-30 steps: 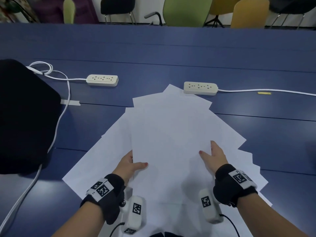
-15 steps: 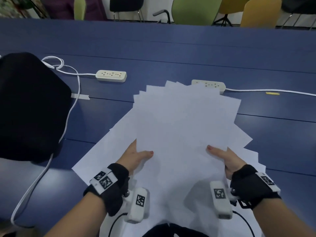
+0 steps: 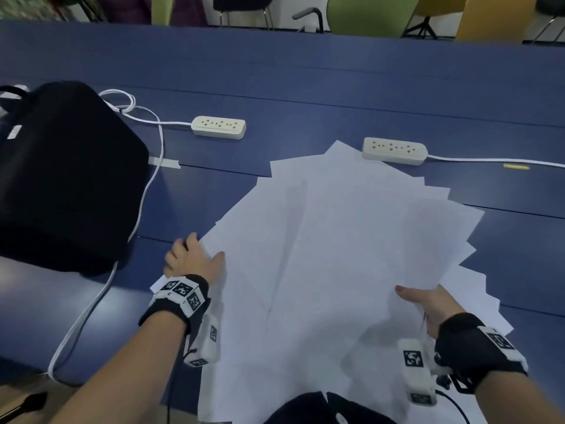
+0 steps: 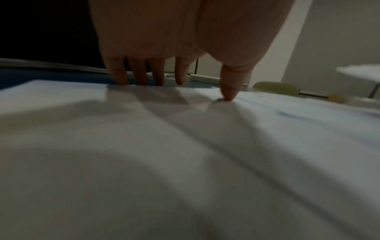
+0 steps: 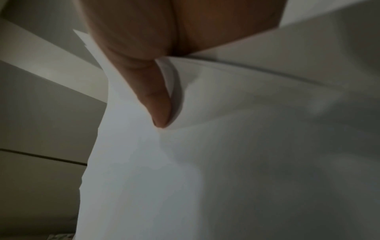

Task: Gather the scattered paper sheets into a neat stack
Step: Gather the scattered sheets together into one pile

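Several white paper sheets [image 3: 351, 240] lie fanned out and overlapping on the blue table [image 3: 305, 87]. My left hand [image 3: 195, 258] is at the fan's left edge. In the left wrist view its fingers [image 4: 139, 76] reach straight down to the far edge of the paper [image 4: 185, 162], and the thumb [image 4: 228, 92] presses on top. My right hand [image 3: 428, 301] pinches the right side of the upper sheets. Its thumb [image 5: 158, 105] lies on top of the paper [image 5: 226, 162] and its fingers are hidden beneath. More sheets stick out under and to the right of that hand.
A black bag [image 3: 61, 179] sits at the left, with a white cable [image 3: 146, 194] running past it. Two white power strips [image 3: 218, 127] [image 3: 394, 150] lie beyond the sheets, the right one touching the fan's far corner. A small yellow item [image 3: 516, 166] lies far right. Chairs [image 3: 367, 13] stand behind the table.
My left hand has let go of the top sheets' near edge and moved out left to the fan's edge. The right hand keeps its pinch on the sheets.
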